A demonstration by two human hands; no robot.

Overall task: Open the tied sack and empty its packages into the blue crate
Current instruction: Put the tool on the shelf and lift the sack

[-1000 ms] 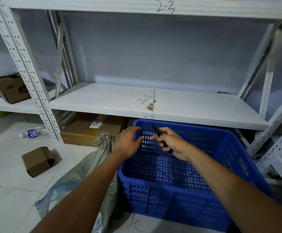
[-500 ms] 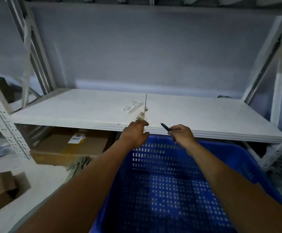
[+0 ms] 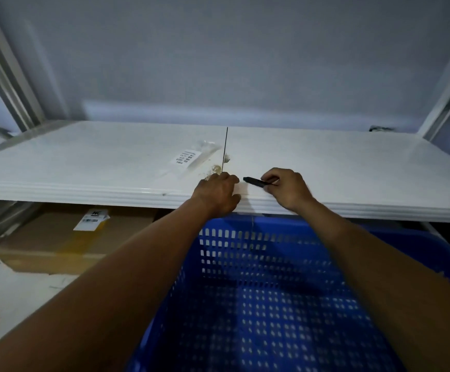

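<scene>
Here the right hand (image 3: 288, 187) pinches a slim black tool (image 3: 256, 181) over the white shelf's (image 3: 352, 167) near edge; the left hand (image 3: 217, 193), just left, is curled shut on that edge. The blue crate (image 3: 272, 291) sits nearer, below both arms; the sack is out of view

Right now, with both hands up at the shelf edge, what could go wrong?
1. The right hand holds a small black tool pointing toward the left hand; a slip could nick it.
2. The tool might roll off the white shelf into the blue crate.
3. The sack is out of view, still unopened as far as I can tell.
</scene>
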